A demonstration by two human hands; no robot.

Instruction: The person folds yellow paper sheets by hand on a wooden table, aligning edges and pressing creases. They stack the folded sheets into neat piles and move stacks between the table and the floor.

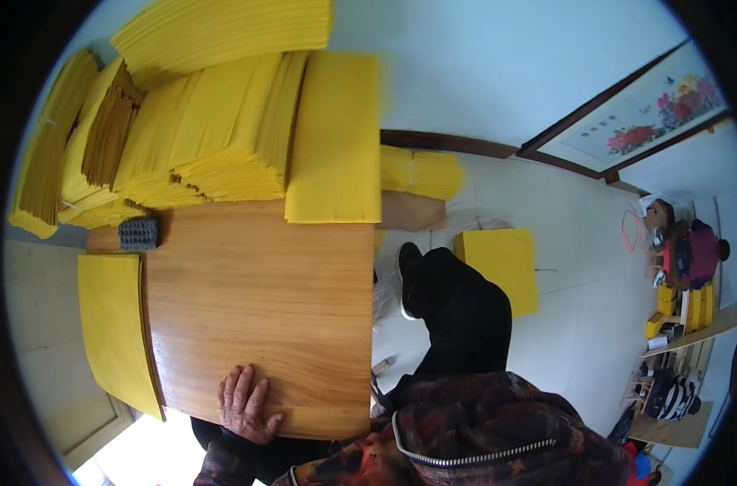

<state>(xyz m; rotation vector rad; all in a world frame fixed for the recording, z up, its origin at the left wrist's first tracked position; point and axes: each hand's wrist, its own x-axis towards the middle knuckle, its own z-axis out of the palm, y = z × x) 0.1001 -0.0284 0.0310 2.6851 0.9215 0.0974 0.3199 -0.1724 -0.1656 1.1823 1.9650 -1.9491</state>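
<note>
My left hand (247, 407) lies palm down on the near edge of the wooden table (255, 300), its fingers stretched out and slightly apart, with nothing in it. My right hand is not in view. Beyond the bare tabletop, tall stacks of yellow paper-like sheets (214, 121) line the far side. One flat yellow pile (333, 146) stands at their right end, level with the table's right edge. Along the left edge lies another yellow sheet or thin pile (117, 332). A small dark grey textured block (138, 233) sits near the far left corner.
On the pale floor to the right, a yellow stack (502, 267) stands beside my black-trousered leg (461, 312). Another yellow bundle (433, 174) lies behind the table. A framed flower picture (652, 121) leans by the wall. Low benches with bags (688, 251) stand far right.
</note>
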